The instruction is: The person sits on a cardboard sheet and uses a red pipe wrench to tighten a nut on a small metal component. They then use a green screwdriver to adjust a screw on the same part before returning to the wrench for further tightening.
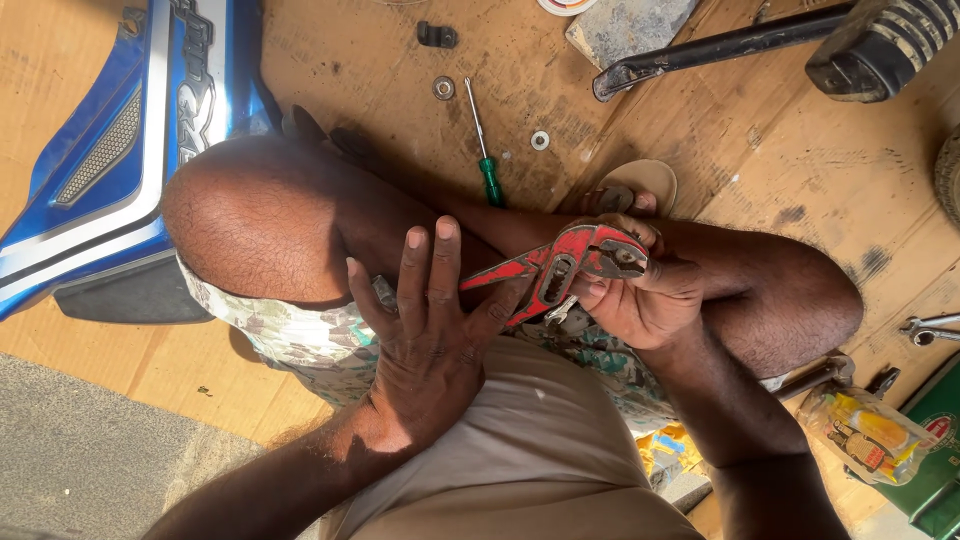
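Note:
I sit on the floor with my knees up. My left hand (pixel 425 315) has its fingers spread, its thumb and palm around the handles of red slip-joint pliers (pixel 560 262). The pliers' jaws close on a small metal part (pixel 625 258) that my right hand (pixel 645 295) holds between fingers and thumb. A small silvery piece (pixel 563 312) hangs just under the pliers, beside my right palm. What the part is cannot be made out.
A blue motorcycle body panel (pixel 110 140) lies at the left. On the cardboard floor are a green-handled screwdriver (pixel 484 150), washers (pixel 443 88), a black clip (pixel 437 35), a black bar (pixel 720 48) and a footrest (pixel 880 40). A wrench (pixel 925 330), a plastic packet (pixel 868 432) and a green can (pixel 935 470) are at the right.

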